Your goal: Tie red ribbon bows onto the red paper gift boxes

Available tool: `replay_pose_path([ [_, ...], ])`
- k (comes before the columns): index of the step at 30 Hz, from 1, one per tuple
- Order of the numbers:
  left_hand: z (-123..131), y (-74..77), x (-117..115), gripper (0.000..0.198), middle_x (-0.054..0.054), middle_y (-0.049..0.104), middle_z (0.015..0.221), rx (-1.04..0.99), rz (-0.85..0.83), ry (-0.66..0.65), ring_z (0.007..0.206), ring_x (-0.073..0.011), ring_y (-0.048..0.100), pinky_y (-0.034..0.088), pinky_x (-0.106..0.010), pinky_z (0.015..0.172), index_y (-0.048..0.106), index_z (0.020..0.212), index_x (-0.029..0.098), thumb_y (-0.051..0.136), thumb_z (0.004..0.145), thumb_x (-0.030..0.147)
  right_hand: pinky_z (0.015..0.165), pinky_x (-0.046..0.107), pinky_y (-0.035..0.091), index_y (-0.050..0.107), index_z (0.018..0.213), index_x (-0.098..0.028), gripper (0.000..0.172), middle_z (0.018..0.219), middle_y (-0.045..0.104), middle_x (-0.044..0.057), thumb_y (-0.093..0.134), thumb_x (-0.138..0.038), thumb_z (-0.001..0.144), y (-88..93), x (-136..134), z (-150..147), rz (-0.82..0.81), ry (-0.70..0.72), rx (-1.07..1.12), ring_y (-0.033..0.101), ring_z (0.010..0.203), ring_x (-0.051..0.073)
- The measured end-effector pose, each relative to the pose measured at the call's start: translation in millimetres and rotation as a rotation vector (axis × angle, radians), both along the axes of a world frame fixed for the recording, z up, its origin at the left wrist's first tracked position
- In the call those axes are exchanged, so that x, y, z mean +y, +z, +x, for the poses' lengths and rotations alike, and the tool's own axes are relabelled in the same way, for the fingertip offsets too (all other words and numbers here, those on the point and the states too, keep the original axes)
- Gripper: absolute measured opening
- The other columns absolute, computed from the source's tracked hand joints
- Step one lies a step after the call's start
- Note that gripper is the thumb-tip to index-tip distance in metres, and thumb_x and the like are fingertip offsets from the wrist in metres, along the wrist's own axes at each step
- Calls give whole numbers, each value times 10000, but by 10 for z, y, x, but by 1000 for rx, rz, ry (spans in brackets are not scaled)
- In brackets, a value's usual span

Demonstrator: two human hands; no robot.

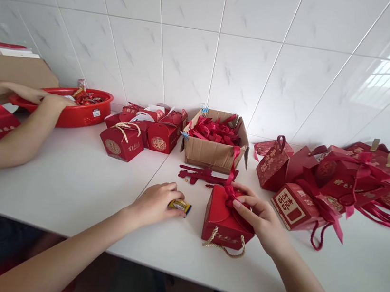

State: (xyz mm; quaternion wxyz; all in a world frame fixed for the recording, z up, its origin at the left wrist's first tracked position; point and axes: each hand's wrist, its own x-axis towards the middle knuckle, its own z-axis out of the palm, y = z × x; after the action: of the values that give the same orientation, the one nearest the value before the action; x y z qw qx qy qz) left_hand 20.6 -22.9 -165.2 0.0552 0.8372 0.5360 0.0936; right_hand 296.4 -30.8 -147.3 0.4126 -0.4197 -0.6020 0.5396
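My left hand (pixel 157 203) is closed around a small yellow and dark-blue wrapped candy (pixel 180 205), just above the white table. To its right stands a red gift box (pixel 228 232) with a gold rope handle hanging at its front. My right hand (pixel 255 216) rests over the top of this box, thumb and fingers at a red ribbon (pixel 230 195) gathered there. The ribbon's tail runs up toward a cardboard box of ribbons behind. Some fingertips of my right hand are partly hidden by the ribbon.
The cardboard box (pixel 208 153) holds red ribbons; dark-red strips (pixel 207 176) lie before it. Several red gift boxes (pixel 162 137) stand back left, and ribboned ones (pixel 298 207) crowd the right. At left, a co-worker's arms (pixel 27 133) reach to a red basin (pixel 87 115) of candies.
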Motion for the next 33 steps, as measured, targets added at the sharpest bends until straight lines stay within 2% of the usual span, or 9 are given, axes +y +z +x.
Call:
replay_pose_path([
  [5,269,-108,2,324,-77,685,818,14,45,86,801,-277,647,445,-342,685,673,864,179,585,827,489,681,280,538,703,743,-189,294,1440,377,46,644,-471,800,-20,-4,2,-26,2,44,559,1124,282],
  [7,314,-103,-28,372,-100,694,823,17,56,121,805,-302,647,444,-366,692,667,918,163,582,822,512,675,275,539,705,746,-185,299,1470,343,42,645,-472,798,-17,-10,-2,-31,-5,51,543,1153,295],
  [10,300,6,-68,462,-89,693,858,-18,73,161,759,-267,646,441,-338,641,578,1163,160,572,840,490,682,276,534,707,749,-183,308,1506,296,34,638,-478,803,6,-18,-14,-30,-16,28,539,1165,299],
  [12,275,143,-74,365,-45,678,862,-158,99,164,715,-202,627,430,-292,608,566,1156,198,525,882,436,732,293,527,710,743,-190,303,1517,286,23,628,-472,816,19,-19,-21,-3,-17,-5,525,1189,302],
  [16,348,452,-36,221,-7,656,847,-533,21,-16,736,-139,595,452,-241,646,620,843,204,513,894,390,992,384,424,724,747,-221,270,1508,324,0,616,-451,838,-1,-4,-26,114,-67,-45,413,1309,311],
  [19,526,587,26,220,1,680,967,-586,-171,-208,879,-154,617,477,-249,775,648,934,221,620,828,413,1109,442,285,748,813,-252,238,1514,319,-3,617,-449,841,-55,18,-18,164,-104,-53,249,1404,309],
  [25,747,630,249,286,-8,667,1162,-465,-253,-359,1057,-181,603,438,-283,906,637,1107,227,620,829,291,1152,519,155,757,921,-290,265,1529,280,-13,629,-495,813,-130,73,16,228,-237,-118,52,1448,309],
  [30,769,651,382,264,-13,681,1114,-476,-286,-373,1013,-189,617,462,-283,850,653,1055,221,632,806,306,1157,556,51,760,915,-308,271,1534,251,-41,659,-514,769,-114,84,34,263,-289,-252,19,1448,315],
  [33,830,643,421,217,-23,699,1003,-494,-222,-339,910,-186,635,470,-285,782,685,955,201,628,809,351,1155,559,95,760,910,-314,271,1535,245,-50,662,-519,762,-108,91,43,253,-288,-258,42,1446,320],
])
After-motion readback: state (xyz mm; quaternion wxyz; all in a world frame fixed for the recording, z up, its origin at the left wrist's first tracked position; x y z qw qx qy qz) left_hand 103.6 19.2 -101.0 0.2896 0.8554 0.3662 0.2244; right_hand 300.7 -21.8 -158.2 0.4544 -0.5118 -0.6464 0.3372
